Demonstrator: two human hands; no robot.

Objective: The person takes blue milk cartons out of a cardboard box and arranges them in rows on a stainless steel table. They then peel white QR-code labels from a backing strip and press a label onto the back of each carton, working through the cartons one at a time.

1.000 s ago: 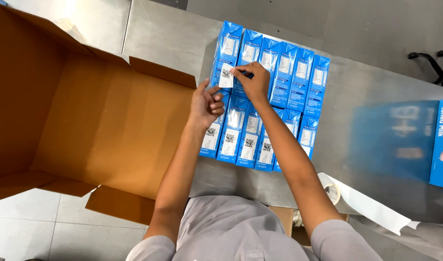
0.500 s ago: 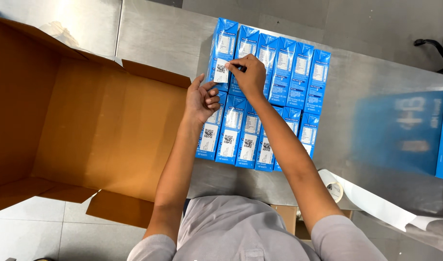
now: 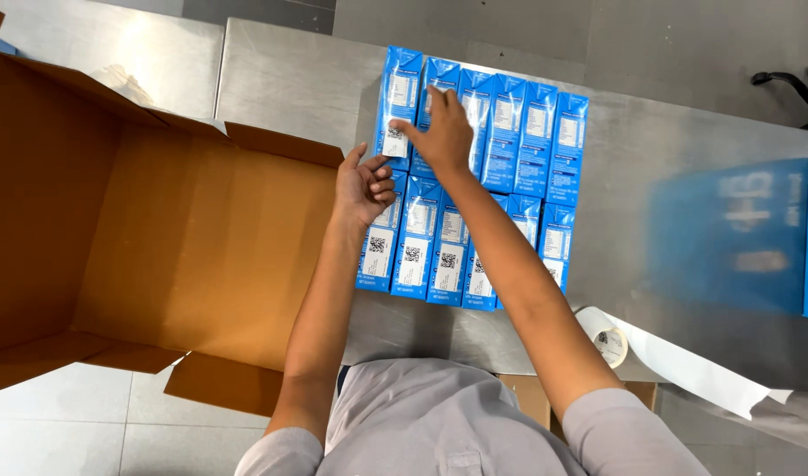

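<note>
My right hand point(image 3: 445, 132) lies flat, fingers spread, holding nothing, pressing the far row of blue cartons point(image 3: 488, 132) on the steel worktop point(image 3: 289, 84). My left hand point(image 3: 365, 183), loosely curled and empty, touches the carton at its 12 o'clock. An open cardboard box point(image 3: 157, 247) sits at 9 o'clock.
</note>
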